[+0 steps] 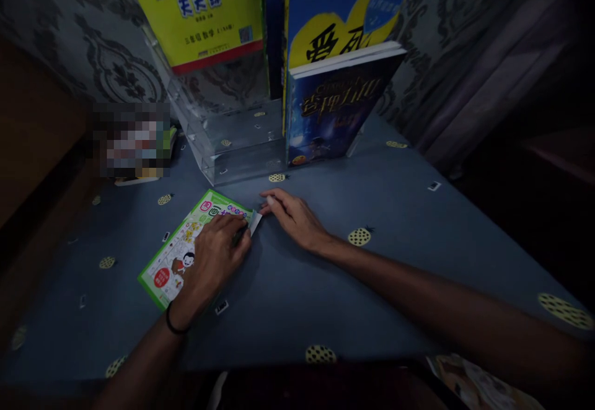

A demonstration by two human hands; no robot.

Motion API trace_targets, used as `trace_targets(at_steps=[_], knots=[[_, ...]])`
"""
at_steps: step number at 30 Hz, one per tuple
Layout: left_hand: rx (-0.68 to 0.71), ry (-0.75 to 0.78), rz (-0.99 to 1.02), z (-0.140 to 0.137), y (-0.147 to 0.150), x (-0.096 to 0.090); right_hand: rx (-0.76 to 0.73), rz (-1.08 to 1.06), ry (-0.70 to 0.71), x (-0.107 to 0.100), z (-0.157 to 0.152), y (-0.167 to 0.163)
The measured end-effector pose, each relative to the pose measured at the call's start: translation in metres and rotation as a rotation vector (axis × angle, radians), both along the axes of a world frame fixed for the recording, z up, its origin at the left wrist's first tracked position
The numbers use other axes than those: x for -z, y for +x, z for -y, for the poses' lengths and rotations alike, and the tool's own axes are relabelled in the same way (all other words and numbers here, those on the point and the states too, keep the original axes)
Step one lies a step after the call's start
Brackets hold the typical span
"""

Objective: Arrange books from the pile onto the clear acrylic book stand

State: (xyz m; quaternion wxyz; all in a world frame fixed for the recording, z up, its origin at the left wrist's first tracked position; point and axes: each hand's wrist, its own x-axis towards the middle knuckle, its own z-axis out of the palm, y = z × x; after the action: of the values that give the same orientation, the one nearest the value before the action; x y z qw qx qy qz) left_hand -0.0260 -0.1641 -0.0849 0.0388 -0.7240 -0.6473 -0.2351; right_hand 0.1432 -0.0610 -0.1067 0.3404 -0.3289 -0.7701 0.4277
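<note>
A small green-edged comic-style book (162,277) lies slanted on the blue cloth, with a cartoon figure on its cover. My left hand (220,252), palm down, covers its right half with the fingers curled over the cover and the thumb near its edge. The book's right-hand corner (255,220) is bent upward and looks pale. Just right of that corner is my right hand (292,215), its fingers apart and slightly bent, the tips close to the corner. Whether they touch it is unclear. My left palm hides part of the cover.
A clear acrylic book rack (209,165) stands behind, holding a yellow workbook (209,20), a blue-and-yellow book (316,29) and a dark blue book (332,113). A blurred-out pile (139,150) lies at the left. Pineapple-print cloth (395,274) covers the table, whose right edge runs diagonally.
</note>
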Motion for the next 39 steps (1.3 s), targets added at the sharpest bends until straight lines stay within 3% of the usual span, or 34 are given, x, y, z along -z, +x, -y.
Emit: trace_targets(at_steps=[16,25,32,36,39], knots=[[0.039,0.001,-0.099,0.004,0.006,-0.002,0.026,-0.048,0.003,-0.004,0.003,0.002],[0.040,-0.032,-0.158,0.006,0.005,0.001,-0.024,0.031,0.214,-0.004,0.007,0.002],[0.068,-0.043,-0.138,0.006,0.003,0.000,-0.016,0.287,0.446,-0.005,0.011,0.001],[0.095,-0.089,-0.094,0.010,-0.016,-0.005,-0.032,0.412,0.593,-0.006,0.018,0.003],[-0.040,-0.128,-0.119,0.024,-0.045,-0.008,-0.074,0.432,0.644,-0.003,0.022,0.004]])
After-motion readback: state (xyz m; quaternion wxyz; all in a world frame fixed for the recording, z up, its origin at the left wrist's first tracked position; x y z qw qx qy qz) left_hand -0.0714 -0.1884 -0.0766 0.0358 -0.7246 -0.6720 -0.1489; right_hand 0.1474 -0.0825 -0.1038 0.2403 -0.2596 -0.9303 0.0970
